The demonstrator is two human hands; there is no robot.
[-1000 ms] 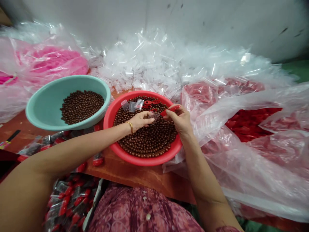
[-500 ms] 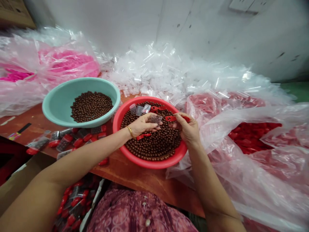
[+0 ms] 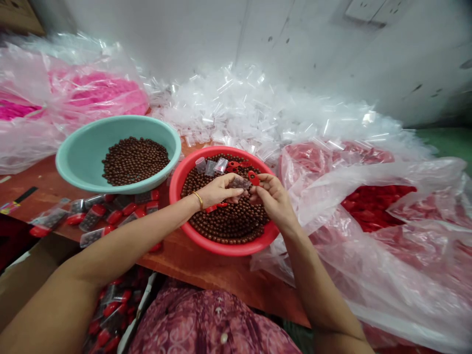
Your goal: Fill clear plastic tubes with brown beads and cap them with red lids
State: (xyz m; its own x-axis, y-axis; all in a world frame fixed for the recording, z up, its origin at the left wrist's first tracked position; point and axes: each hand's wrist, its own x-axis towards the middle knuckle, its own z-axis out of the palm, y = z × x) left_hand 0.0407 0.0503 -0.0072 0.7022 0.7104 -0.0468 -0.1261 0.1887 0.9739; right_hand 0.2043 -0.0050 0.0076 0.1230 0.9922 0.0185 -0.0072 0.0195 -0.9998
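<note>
Left hand (image 3: 217, 191) is pinching a clear plastic bag (image 3: 239, 183); right hand (image 3: 275, 199) is pinching a red plastic piece (image 3: 252, 177). Both are working close together, just above the red basin (image 3: 180, 184) of brown beads (image 3: 224, 221).

The person wears a loose, dusky-pink blouse (image 3: 206, 319) printed all over with a paler swirling pattern, and small round pale buttons (image 3: 223, 338) run down its front. A thin gold bangle (image 3: 198, 200) circles the wrist of the left hand (image 3: 217, 192). The right hand (image 3: 275, 201) is bare, and both arms (image 3: 121, 248) are bare too, with no fabric on them as far as the view reaches.
</note>
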